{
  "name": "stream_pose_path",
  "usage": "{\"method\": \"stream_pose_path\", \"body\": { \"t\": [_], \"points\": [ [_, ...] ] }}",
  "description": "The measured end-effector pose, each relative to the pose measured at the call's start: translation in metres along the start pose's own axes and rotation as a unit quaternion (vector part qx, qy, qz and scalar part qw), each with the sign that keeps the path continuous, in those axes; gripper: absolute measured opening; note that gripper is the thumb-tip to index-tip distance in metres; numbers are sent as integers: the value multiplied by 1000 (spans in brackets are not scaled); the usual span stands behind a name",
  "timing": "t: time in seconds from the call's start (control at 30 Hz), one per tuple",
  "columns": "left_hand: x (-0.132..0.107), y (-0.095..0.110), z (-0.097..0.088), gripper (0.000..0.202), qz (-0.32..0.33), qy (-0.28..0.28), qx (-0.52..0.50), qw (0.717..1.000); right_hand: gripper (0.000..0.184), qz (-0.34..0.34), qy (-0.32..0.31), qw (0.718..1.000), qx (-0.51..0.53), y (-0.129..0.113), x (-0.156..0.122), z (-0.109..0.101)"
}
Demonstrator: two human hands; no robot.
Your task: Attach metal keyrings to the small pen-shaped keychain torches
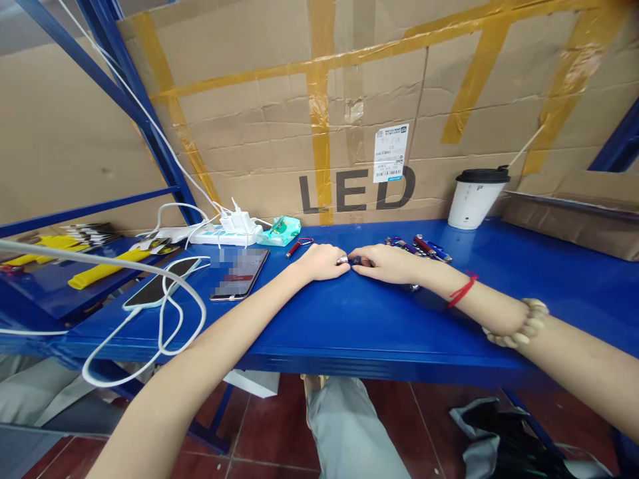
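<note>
Below "LED" on the carton (349, 133), both hands' grips (left hand (322, 261), right hand (387, 264)) pinch one small flashlight (344, 261).

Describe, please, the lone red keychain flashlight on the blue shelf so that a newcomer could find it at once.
Start at the big cardboard box printed LED and drop to the blue shelf below it. The red keychain flashlight lies alone just in front of the teal tissue pack, beside the left hand. Unlike the heap of flashlights behind the right hand, it has no neighbours touching it.

Two phones (160, 283) (239, 273), one lidded cup (476, 196), one power strip (227, 234), one red keychain light (298, 247) alone, one tissue pack (282, 230); clustered lights (419, 247) too bunched to count
</note>
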State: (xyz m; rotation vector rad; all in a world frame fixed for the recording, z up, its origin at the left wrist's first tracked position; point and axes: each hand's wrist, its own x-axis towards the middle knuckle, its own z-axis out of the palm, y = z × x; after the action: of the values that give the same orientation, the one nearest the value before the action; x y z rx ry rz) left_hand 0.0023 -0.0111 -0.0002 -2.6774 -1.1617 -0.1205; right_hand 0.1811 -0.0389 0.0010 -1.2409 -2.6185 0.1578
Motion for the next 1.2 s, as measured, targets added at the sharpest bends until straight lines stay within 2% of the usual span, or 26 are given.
{"method": "stream_pose_path", "body": {
  "t": [0.83, 1.2],
  "points": [
    [5, -5, 11, 34, 32, 25, -51, 998, 31, 23, -27, 998, -54, -3, 1, 2],
    [1, -1, 5, 33, 47, 14, -50, 998, 39, 28, -13, 999, -39, 3, 2, 7]
  ]
}}
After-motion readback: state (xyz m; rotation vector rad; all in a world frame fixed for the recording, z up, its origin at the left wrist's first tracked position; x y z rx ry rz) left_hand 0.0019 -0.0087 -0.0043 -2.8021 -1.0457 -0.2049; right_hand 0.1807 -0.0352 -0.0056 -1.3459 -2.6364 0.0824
